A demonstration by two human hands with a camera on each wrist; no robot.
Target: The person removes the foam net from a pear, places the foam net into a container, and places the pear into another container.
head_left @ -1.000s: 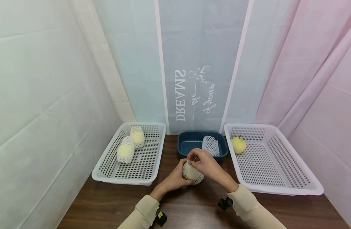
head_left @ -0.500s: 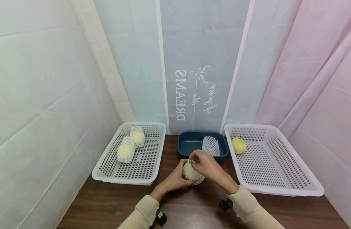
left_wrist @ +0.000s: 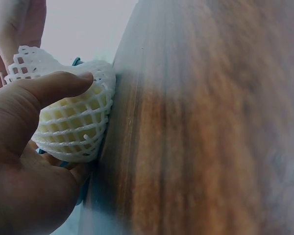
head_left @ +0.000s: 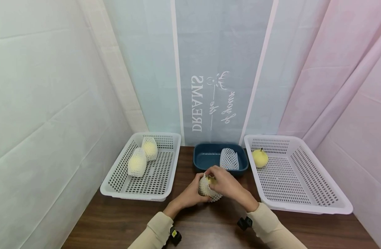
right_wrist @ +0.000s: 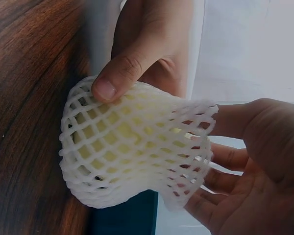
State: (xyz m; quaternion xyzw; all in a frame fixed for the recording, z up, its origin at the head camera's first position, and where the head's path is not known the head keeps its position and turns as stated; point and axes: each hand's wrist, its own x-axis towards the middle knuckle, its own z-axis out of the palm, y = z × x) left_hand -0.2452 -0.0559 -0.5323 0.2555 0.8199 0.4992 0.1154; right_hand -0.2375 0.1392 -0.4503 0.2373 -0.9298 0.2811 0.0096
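A pale yellow pear [right_wrist: 125, 134] sits inside a white foam net sleeve [head_left: 206, 189] at the table's middle. My left hand [head_left: 188, 193] grips the covered pear from the side, its thumb lying across the mesh in the left wrist view. At the sleeve's gathered open end, my right hand [head_left: 225, 181] pinches the edge of the net with thumb and fingers. In the right wrist view the net's rim flares around the right fingertips [right_wrist: 223, 178]. Part of the bare pear top shows between the two hands in the head view.
A white basket [head_left: 160, 197] on the left holds two netted pears [head_left: 136, 165]. Behind the hands stands a dark blue bin [head_left: 206, 148] with an unused foam net [head_left: 229, 159]. On the right, another white basket [head_left: 302, 208] contains one bare pear [head_left: 260, 158].
My right hand has shifted slightly down at the sleeve's open end, and its fingers have curled closer over the pear's top. My left hand keeps its grip.
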